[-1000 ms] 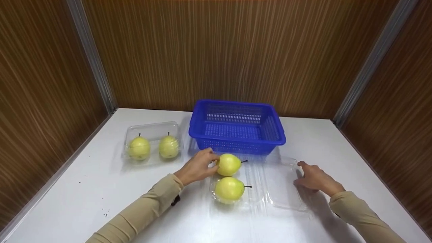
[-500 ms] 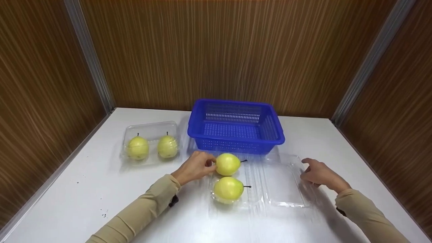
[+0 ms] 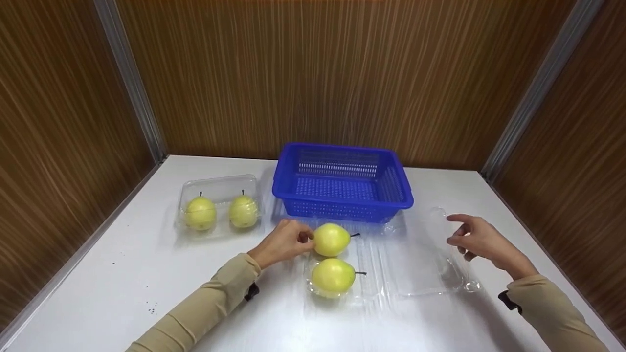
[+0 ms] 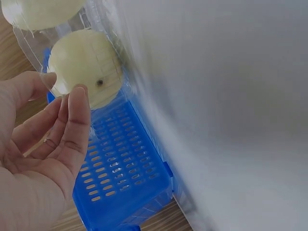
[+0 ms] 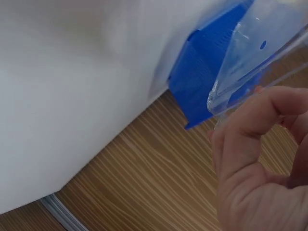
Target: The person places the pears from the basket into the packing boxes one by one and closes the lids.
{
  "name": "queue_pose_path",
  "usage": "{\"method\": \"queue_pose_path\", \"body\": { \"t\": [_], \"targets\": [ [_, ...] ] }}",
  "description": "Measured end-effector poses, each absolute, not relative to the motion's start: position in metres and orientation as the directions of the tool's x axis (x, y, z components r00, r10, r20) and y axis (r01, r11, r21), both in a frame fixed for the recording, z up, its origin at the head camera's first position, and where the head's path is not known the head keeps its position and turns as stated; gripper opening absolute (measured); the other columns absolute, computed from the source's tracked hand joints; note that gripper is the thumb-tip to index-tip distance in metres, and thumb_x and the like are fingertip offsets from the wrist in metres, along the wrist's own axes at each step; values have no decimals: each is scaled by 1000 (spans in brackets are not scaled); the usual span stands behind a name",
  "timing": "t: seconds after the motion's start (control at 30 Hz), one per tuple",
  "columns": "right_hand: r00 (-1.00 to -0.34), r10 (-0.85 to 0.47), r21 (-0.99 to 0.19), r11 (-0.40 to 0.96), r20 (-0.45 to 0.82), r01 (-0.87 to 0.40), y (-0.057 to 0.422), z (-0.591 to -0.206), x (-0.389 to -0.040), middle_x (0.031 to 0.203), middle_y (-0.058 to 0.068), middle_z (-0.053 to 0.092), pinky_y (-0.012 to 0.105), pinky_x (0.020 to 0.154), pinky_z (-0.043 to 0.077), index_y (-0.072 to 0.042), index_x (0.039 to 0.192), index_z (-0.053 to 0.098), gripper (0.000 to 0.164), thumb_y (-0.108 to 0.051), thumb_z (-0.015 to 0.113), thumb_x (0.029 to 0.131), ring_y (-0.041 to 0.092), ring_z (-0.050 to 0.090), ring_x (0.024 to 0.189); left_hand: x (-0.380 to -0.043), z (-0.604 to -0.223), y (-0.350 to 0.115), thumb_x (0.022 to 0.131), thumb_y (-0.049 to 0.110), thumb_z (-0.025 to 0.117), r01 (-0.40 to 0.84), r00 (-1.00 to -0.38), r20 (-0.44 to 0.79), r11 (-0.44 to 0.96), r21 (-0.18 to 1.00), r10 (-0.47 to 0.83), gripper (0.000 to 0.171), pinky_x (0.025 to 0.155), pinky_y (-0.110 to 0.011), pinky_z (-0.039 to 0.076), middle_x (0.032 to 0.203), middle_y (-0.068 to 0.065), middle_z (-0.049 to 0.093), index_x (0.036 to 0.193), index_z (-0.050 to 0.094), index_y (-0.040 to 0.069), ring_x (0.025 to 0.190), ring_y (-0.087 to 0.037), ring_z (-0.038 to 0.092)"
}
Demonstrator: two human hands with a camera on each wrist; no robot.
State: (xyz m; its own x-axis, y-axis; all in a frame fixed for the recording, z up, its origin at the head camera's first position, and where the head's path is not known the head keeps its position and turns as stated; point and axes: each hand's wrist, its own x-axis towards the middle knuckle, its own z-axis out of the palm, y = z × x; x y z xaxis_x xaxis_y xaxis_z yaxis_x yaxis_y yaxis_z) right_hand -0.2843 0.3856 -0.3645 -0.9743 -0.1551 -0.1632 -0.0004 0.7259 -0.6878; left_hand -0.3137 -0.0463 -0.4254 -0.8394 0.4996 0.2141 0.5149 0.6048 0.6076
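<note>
A clear plastic clamshell box (image 3: 369, 264) lies unfolded on the table, with two yellow-green pears in its left half: a far pear (image 3: 331, 239) and a near pear (image 3: 333, 276). My left hand (image 3: 286, 242) is at the left side beside the far pear; in the left wrist view its thumb and fingers pinch the box's thin edge. My right hand (image 3: 484, 242) holds the edge of the clear lid (image 3: 425, 264) between thumb and fingers. That lid stands tilted up; its transparent outline is partly hard to see. The right wrist view shows the lid's corner (image 5: 214, 98) at the fingertips.
Behind the box stands a blue perforated basket (image 3: 342, 203) with nothing visible inside. To the left, another clear box (image 3: 220, 188) holds two pears (image 3: 200, 213). Wood-patterned panels (image 3: 313, 73) enclose the white table (image 3: 234, 303) at the back and sides.
My right hand has moved right and away from me, raising the clear lid's outer edge. My left hand stays beside the far pear, its fingers slightly shifted. The pears have barely moved.
</note>
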Motion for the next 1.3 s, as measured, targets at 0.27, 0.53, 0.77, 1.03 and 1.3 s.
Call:
{"method": "queue_pose_path", "body": {
  "t": [0.27,0.53,0.77,1.03,1.3],
  "targets": [
    [-983,-170,-734,676,-74,-62,381,-343,-275,86,8,52,28,54,54,1,149,29,73,-9,67,88,11,54,59,-313,-425,-43,83,14,69,493,-844,187,588,641,502,15,64,-20,53,78,1,72,93,77,7,67,-3,59],
    [-980,-201,-764,635,-19,-115,368,-330,-269,77,4,56,29,55,53,1,118,59,31,-16,67,92,11,53,58,-312,-424,-43,85,12,66,453,-848,158,538,711,506,14,57,-21,51,78,-5,73,92,77,7,62,-4,60],
    [-976,-197,-797,573,92,-191,351,-323,-264,81,-1,56,29,58,56,0,103,63,26,-25,64,95,8,56,67,-314,-426,-47,90,9,63,322,-880,72,478,817,469,14,62,-29,57,84,-17,72,97,75,5,64,-12,65],
    [-928,-210,-689,624,306,-369,324,-320,-252,95,-4,62,23,62,54,-5,104,71,21,-22,61,97,7,56,83,-316,-430,-49,88,12,68,268,-888,51,422,866,458,11,65,-42,59,84,-22,71,95,68,3,63,-23,69],
    [-793,-289,-513,634,537,-578,281,-327,-243,111,4,65,18,70,50,-15,103,76,15,-10,65,94,5,53,103,-318,-430,-53,93,17,63,284,-879,61,419,863,472,13,65,-43,58,90,-22,69,99,66,6,76,-34,69]
  ]
}}
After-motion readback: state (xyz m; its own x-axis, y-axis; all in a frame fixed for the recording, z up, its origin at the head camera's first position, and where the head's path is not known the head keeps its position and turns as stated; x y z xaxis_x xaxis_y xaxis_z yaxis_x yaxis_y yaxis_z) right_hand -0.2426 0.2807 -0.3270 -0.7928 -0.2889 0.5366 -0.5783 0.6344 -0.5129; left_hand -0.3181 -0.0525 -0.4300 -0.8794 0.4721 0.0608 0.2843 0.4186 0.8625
